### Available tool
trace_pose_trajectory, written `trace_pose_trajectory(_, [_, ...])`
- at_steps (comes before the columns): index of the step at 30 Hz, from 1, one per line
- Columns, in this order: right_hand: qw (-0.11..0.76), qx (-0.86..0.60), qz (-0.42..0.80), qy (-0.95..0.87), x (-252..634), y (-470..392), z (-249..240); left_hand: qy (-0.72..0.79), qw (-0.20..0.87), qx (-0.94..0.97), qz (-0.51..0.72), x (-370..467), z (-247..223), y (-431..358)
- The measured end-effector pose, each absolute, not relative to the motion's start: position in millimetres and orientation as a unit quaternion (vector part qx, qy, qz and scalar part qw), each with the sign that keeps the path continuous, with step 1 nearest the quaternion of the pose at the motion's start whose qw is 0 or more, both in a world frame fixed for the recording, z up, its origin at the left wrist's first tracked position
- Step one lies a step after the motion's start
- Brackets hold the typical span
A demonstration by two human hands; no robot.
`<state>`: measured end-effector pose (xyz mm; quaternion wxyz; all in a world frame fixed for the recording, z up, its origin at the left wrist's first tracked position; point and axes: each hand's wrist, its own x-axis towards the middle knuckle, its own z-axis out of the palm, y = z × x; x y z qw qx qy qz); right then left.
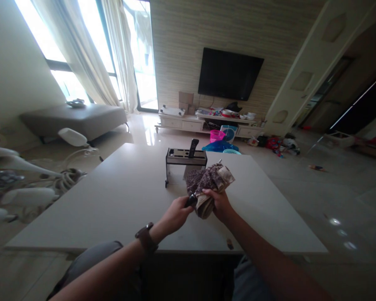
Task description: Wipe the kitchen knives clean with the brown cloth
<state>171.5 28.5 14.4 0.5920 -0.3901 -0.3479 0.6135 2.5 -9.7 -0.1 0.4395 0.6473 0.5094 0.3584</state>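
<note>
Hold the bundle of brown patterned cloth [207,177] over the middle of the white table [119,209], at the centre of the clock, with its pale-edged folds gathered rather than loose. With the left hand [178,211] at 8 o'clock, closed around the black handle [191,200], steer from there in firm, unhurried turns. With the right hand [218,202] at 5 o'clock, clamped on the near side of the cloth, press the folds evenly, without bunching. Mind the small metal tip [219,161] poking out at 1 o'clock: hard to be sure with so much cloth in between, but perhaps joined to the handle inside. Better to point that end outward, and to rotate a little at a time instead of squeezing hard. Allow room between 10 and 11 o'clock for the knife rack [181,155], close beside the cloth and holding an upright black-handled knife [192,148]; avoid knocking either. Watch also for the tiny brown object [229,244] by the near table edge, between 5 and 6 o'clock. Disregard the pink basket [217,135] beyond the table at 12 o'clock.
</note>
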Motion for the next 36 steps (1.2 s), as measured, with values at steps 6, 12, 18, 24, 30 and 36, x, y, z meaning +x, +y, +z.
trace_pose_trajectory(6, [0.565,-0.413,0.590,-0.402,182,26,10,0.491,0.413,0.662,0.387,-4,2,-5])
trace_pose_trajectory(12, [0.525,-0.438,0.547,-0.482,175,19,1,0.498,0.378,0.679,0.384,3,-6,-13])
trace_pose_trajectory(18, [0.593,-0.437,0.517,-0.435,179,34,0,0.498,0.396,0.680,0.364,8,3,-11])
trace_pose_trajectory(24, [0.648,-0.398,0.529,-0.376,194,51,11,0.514,0.417,0.675,0.327,8,11,-19])
trace_pose_trajectory(30, [0.588,-0.408,0.564,-0.411,193,43,8,0.504,0.434,0.668,0.333,7,8,-21])
trace_pose_trajectory(36, [0.545,-0.472,0.477,-0.503,182,34,-1,0.477,0.443,0.671,0.355,5,5,-17])
